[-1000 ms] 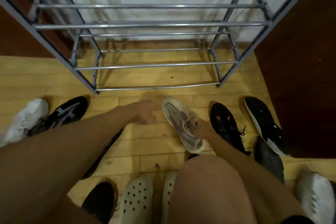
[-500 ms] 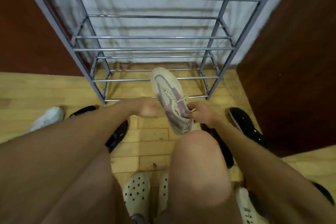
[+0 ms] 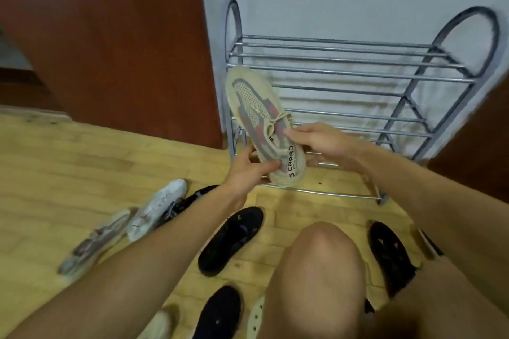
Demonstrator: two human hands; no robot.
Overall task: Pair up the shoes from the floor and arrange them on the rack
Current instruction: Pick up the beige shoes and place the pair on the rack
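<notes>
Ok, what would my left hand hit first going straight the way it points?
The beige sneaker the left hand grips by the heel; past that, likely the right hand, then the rack, depth unclear.

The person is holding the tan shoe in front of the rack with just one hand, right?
Not one hand, but two. In the head view the left hand grips the heel end of the tan shoe and the right hand pinches it by the laces. It is held in front of the rack, as you said.
</notes>
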